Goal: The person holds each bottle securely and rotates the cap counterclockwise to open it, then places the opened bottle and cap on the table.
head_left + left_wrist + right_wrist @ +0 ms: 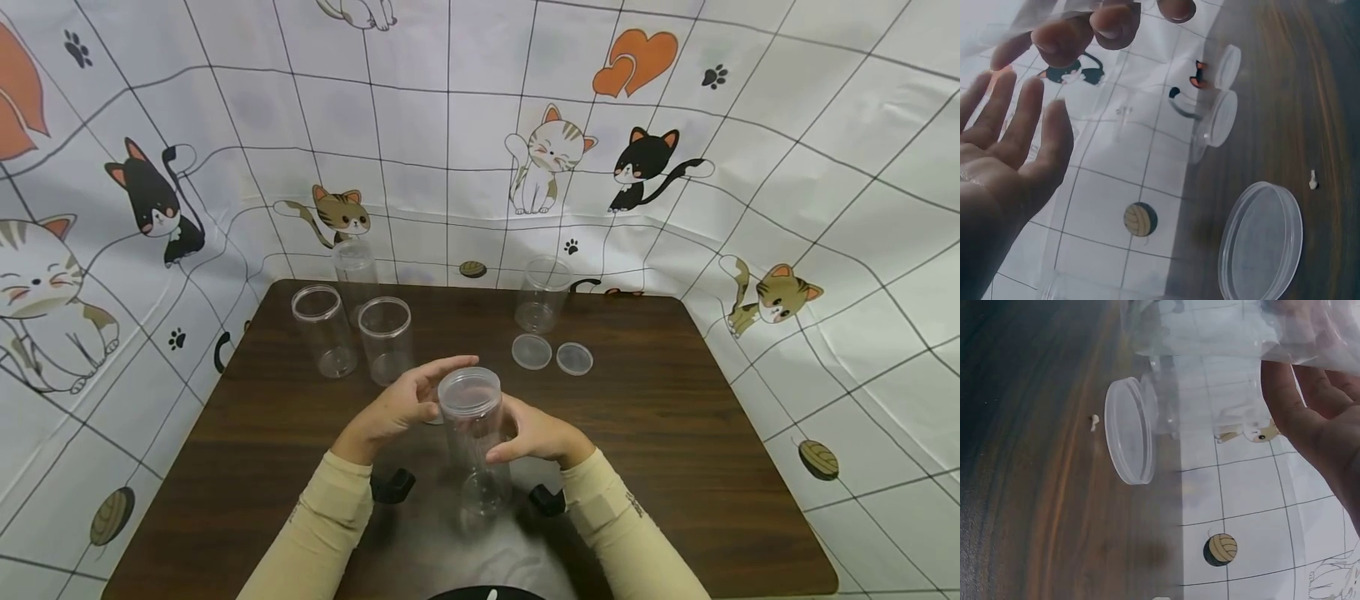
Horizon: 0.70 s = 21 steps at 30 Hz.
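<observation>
A tall clear plastic jar (474,437) stands upright before me, its translucent lid (470,390) seated on the mouth. My right hand (542,429) grips the jar from the right, thumb on the near side and fingers wrapped behind; the right wrist view shows the clear wall across the right hand's fingers (1282,394). Beside the jar on its left is my left hand (401,406). Its fingers (1032,103) are spread and loosely bent in the left wrist view, apart from the jar. A loose lid (1263,240) lies on the table, mostly hidden behind the left hand in the head view.
Three clear jars, one at the back (356,279) and two in front (322,333) (386,342), stand at left. Another jar (542,296) stands back right, with two flat lids (532,352) (574,358) near it. A small white piece (1314,180) lies on the brown table (660,467). Cat-print sheeting (450,167) surrounds it.
</observation>
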{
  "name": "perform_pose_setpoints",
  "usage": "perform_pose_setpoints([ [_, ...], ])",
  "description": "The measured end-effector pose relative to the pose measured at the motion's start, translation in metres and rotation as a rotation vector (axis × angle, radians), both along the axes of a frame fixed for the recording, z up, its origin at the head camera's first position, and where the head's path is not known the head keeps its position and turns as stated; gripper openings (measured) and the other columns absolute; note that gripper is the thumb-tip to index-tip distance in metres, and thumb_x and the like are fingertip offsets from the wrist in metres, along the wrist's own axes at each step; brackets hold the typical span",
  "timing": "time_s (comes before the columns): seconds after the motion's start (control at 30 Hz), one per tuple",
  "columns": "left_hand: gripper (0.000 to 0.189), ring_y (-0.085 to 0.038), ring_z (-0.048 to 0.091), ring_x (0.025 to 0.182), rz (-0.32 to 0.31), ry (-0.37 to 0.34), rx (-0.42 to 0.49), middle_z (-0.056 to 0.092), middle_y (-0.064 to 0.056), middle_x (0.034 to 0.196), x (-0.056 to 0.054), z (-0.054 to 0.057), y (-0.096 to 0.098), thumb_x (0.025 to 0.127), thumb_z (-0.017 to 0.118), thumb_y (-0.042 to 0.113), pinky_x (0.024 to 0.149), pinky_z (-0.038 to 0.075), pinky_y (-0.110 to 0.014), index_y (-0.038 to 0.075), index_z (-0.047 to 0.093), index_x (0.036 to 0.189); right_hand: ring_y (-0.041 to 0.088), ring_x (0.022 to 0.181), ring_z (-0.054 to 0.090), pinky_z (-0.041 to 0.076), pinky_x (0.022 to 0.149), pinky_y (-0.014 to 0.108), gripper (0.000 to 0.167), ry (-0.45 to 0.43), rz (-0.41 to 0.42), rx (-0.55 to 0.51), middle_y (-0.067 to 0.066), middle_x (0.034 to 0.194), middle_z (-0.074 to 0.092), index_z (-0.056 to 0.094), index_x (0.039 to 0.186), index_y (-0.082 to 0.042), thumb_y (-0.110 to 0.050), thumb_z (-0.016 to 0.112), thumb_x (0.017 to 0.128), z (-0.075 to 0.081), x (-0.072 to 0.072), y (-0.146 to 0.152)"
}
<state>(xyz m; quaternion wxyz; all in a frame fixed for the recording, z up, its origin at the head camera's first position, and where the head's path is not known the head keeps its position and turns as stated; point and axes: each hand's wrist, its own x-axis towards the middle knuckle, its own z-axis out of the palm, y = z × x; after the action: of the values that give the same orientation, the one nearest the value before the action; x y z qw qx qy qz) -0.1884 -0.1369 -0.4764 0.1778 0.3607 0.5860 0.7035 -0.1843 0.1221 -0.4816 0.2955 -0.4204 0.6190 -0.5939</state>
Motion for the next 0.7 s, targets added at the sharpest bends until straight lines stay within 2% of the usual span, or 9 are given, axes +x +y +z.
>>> perform_pose_setpoints([
  [0.1,0.089,-0.029,0.053,0.13,-0.007,-0.013,-0.012,0.051,-0.014,0.147,0.002,0.002,0.003,0.086,0.076,0.052,0.1,0.05,-0.042,0.004,0.041,0.153,0.058,0.122,0.049,0.046,0.1,0.06,0.088,0.028,-0.009,0.013,0.036,0.136,0.049,0.03,0.148,0.004,-0.04,0.078,0.089,0.003,0.001,0.001],
  [0.17,0.085,-0.027,0.054,0.129,0.013,-0.025,-0.013,0.053,-0.012,0.145,0.005,0.004,0.005,0.087,0.077,0.049,0.099,0.051,-0.04,0.003,0.044,0.151,0.058,0.123,0.049,0.044,0.101,0.063,0.087,0.036,-0.048,0.023,0.032,0.136,0.051,0.031,0.149,0.002,-0.038,0.079,0.088,0.004,0.002,0.001],
  [0.23,0.083,-0.026,0.056,0.126,0.041,-0.048,-0.002,0.054,-0.012,0.142,0.007,0.005,0.006,0.087,0.078,0.046,0.098,0.051,-0.037,0.001,0.044,0.149,0.055,0.124,0.049,0.042,0.102,0.065,0.086,0.045,-0.114,0.048,0.025,0.138,0.053,0.031,0.15,-0.002,-0.034,0.081,0.087,0.004,0.004,0.001],
  [0.3,0.083,-0.025,0.057,0.123,0.103,-0.067,0.008,0.055,-0.013,0.138,0.009,0.005,0.009,0.086,0.08,0.043,0.096,0.052,-0.034,-0.002,0.043,0.146,0.047,0.127,0.05,0.041,0.104,0.061,0.087,0.082,-0.212,0.089,0.015,0.141,0.052,0.031,0.153,-0.009,-0.032,0.082,0.086,0.004,0.005,0.0],
  [0.37,0.081,-0.024,0.059,0.12,0.203,-0.08,0.014,0.054,-0.013,0.136,0.013,0.004,0.014,0.086,0.082,0.038,0.094,0.052,-0.033,-0.003,0.042,0.143,0.037,0.125,0.054,0.044,0.103,0.056,0.088,0.135,-0.333,0.14,0.008,0.142,0.051,0.031,0.154,-0.014,-0.031,0.083,0.085,0.002,0.008,-0.003],
  [0.47,0.072,-0.024,0.058,0.115,0.417,-0.072,0.003,0.054,-0.015,0.134,0.019,0.001,0.027,0.087,0.082,0.029,0.095,0.051,-0.036,-0.003,0.044,0.139,0.027,0.126,0.052,0.045,0.102,0.05,0.091,0.279,-0.546,0.204,0.007,0.145,0.047,0.031,0.155,-0.014,-0.029,0.085,0.084,-0.003,0.014,-0.012],
  [0.53,0.065,-0.024,0.056,0.116,0.573,-0.074,-0.022,0.055,-0.014,0.135,0.022,-0.001,0.038,0.088,0.082,0.025,0.099,0.047,-0.04,0.0,0.046,0.137,0.027,0.123,0.053,0.047,0.099,0.051,0.093,0.416,-0.708,0.248,0.011,0.141,0.048,0.032,0.153,-0.009,-0.03,0.087,0.082,-0.007,0.019,-0.023],
  [0.6,0.061,-0.027,0.054,0.115,0.721,-0.073,-0.058,0.055,-0.012,0.134,0.025,-0.003,0.051,0.088,0.081,0.024,0.099,0.045,-0.046,0.003,0.047,0.134,0.03,0.121,0.054,0.049,0.095,0.053,0.093,0.592,-0.885,0.315,0.016,0.137,0.049,0.035,0.149,-0.002,-0.033,0.089,0.079,-0.013,0.023,-0.035],
  [0.7,0.063,-0.033,0.052,0.117,0.866,-0.087,-0.088,0.055,-0.011,0.132,0.028,-0.005,0.066,0.086,0.083,0.028,0.102,0.04,-0.051,0.005,0.048,0.132,0.032,0.109,0.058,0.051,0.082,0.052,0.095,0.809,-1.123,0.419,0.017,0.127,0.052,0.04,0.142,0.001,-0.038,0.092,0.073,-0.02,0.028,-0.051],
])
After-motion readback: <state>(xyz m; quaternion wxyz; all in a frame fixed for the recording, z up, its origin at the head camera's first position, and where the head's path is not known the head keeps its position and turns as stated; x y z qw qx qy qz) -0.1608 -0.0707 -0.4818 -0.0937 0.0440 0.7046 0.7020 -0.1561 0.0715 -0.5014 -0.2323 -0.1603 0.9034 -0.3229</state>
